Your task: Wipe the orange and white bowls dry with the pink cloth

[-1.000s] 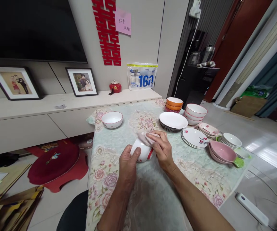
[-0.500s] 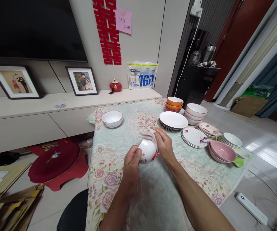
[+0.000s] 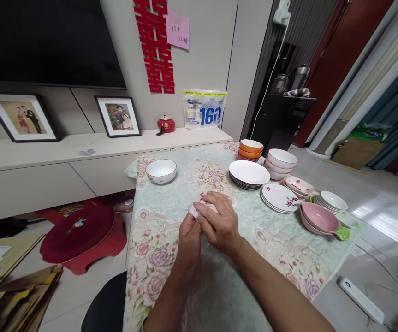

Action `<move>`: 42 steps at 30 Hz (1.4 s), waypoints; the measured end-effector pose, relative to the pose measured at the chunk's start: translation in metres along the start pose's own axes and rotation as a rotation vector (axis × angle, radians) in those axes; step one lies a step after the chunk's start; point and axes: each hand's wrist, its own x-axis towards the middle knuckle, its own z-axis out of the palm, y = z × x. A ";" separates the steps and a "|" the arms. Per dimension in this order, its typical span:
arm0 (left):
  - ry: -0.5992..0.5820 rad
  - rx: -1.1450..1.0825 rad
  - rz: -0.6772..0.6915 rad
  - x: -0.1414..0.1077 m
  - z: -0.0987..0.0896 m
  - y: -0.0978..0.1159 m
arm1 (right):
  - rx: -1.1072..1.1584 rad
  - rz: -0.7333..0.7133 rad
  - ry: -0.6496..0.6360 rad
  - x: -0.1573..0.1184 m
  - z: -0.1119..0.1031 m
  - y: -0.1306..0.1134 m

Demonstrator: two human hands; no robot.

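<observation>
Both hands meet over the middle of the flowered tablecloth [image 3: 159, 256]. My right hand [image 3: 219, 221] is curled over a pale cloth [image 3: 194, 211], which shows between the hands. Below and to its left, my left hand [image 3: 189, 233] has its fingers mostly covered by the right one. The small white bowl seen earlier between them is now hidden behind the hands. A white bowl with a red rim [image 3: 161, 171] stands upright beyond them to the left.
To the right stand white plates [image 3: 249, 172], flower-patterned plates [image 3: 279, 198], orange bowls [image 3: 251, 146], red-rimmed bowls [image 3: 282, 158], pink dishes [image 3: 320, 217] and small white bowls [image 3: 333, 200]. Behind the table, a cabinet top [image 3: 150, 140] holds a red jar [image 3: 166, 124] and picture frames [image 3: 117, 116].
My right hand has moved left and down with the cloth, over my left hand. The small bowl, visible before, is now covered by the hands.
</observation>
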 end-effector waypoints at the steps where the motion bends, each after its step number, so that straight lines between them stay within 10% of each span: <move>1: -0.005 -0.008 0.009 0.000 0.000 0.000 | -0.007 -0.032 -0.020 0.001 0.000 0.000; 21: -0.027 -0.174 -0.141 0.000 0.006 0.014 | 1.101 1.111 0.208 -0.003 0.015 0.061; 42: -0.055 -0.068 -0.203 0.000 0.000 0.027 | 1.022 1.107 0.245 -0.007 0.011 0.073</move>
